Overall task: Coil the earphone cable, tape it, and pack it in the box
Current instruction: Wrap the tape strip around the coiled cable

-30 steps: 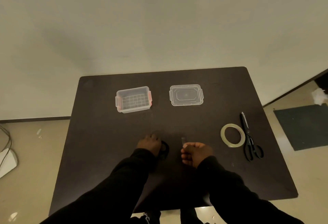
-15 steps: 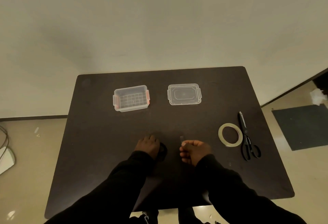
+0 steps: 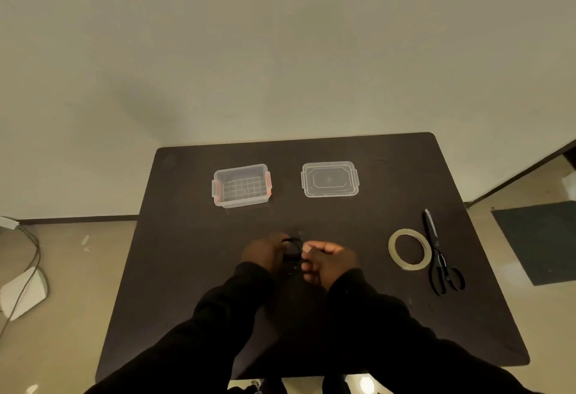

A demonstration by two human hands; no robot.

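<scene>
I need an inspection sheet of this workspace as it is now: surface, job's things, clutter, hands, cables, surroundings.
Surface: dark table, pushed against a pale wall.
Job's things: open clear box, empty; lid lying beside it; tape roll touching scissors; coiled earphone cable between the hands.
Clutter: nothing seen.
Hands: left hand holds the coil; right hand pinches at it.
Cables: floor cable, left of table.
Surroundings: dark mat on the floor.

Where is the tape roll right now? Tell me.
In the head view the tape roll lies flat on the dark table, right of the right hand, with the black scissors against its right side.
</scene>
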